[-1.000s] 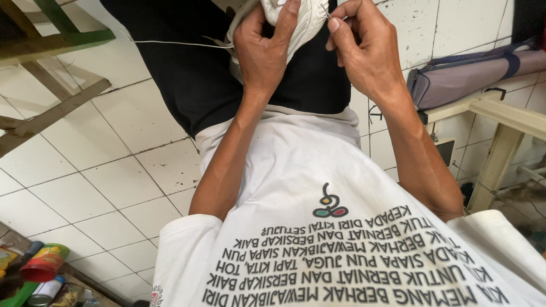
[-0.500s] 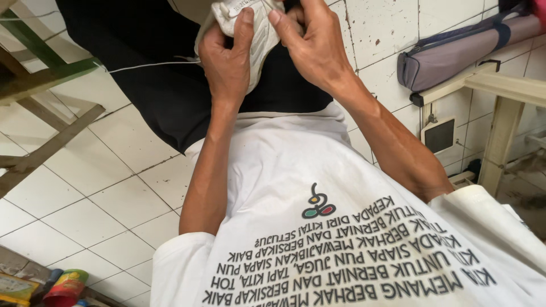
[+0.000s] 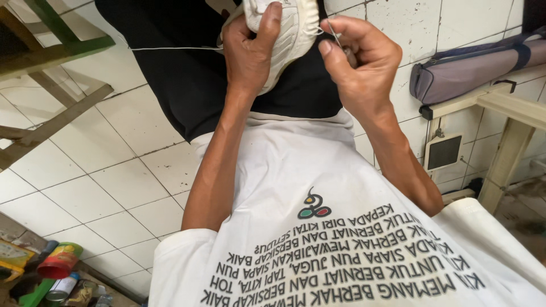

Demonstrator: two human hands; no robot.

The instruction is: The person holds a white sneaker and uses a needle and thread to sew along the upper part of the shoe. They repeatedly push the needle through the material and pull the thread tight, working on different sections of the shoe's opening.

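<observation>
My left hand grips a white shoe from the left, thumb pressed over its side. A pale thread runs taut from the shoe out to the left. My right hand pinches a thin metal needle right beside the shoe's edge. Both hands are raised above my lap, which is covered by black trousers and a white printed shirt. The upper part of the shoe is cut off by the frame's top edge.
White floor tiles spread to the left. A wooden frame with green parts stands at upper left. A long grey pouch lies on a pale wooden bench at right. Colourful cans and bottles sit at lower left.
Both hands with the shoe have shifted slightly in view as the head moved. My right hand drew back from the shoe's top to its right side, the needle now showing between the fingers.
</observation>
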